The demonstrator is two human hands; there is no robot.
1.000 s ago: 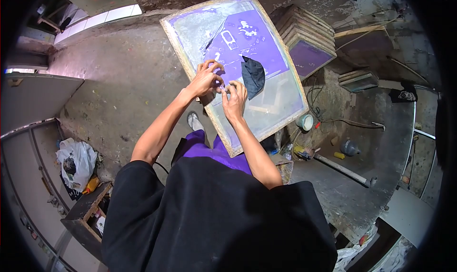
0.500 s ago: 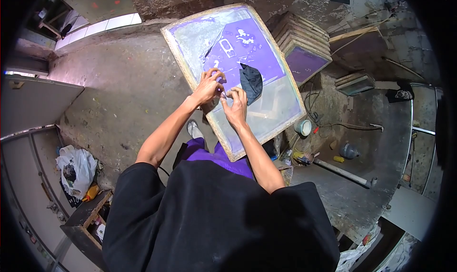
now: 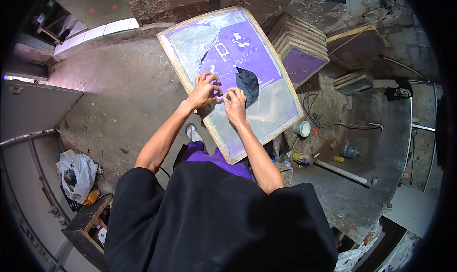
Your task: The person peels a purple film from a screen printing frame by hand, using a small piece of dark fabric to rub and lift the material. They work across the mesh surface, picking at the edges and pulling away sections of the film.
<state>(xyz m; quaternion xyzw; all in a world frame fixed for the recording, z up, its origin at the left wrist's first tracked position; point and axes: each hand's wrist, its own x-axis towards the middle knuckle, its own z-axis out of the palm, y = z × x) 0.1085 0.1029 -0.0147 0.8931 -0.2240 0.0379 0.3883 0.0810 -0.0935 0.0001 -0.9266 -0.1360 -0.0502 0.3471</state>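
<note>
A wood-edged printing screen (image 3: pixel 273 108) lies tilted in front of me, with a purple coated area (image 3: pixel 259 48) bearing pale cut-out shapes. My left hand (image 3: pixel 203 92) is over its left half, fingers curled and thumb turned inward. Close beside it, my right hand (image 3: pixel 235 108) has its fingertips bent in a pinch. The fingertips of both hands nearly meet; anything between them is too small to make out. Just right of my right hand, a dark cloth (image 3: pixel 248 84) rests crumpled on the screen, partly over the purple area.
Several more framed screens (image 3: pixel 302 48) stand stacked behind on the right. A small tub (image 3: pixel 303 128), a clear plastic jug (image 3: pixel 349 150) and a pipe (image 3: pixel 340 171) are by the grey basin on the right. A white plastic bag (image 3: pixel 77 174) sits at lower left.
Both hands have shifted slightly, with the fingertips still close together. The screen appears a little lower and further left in view. The dark cloth stays on it.
</note>
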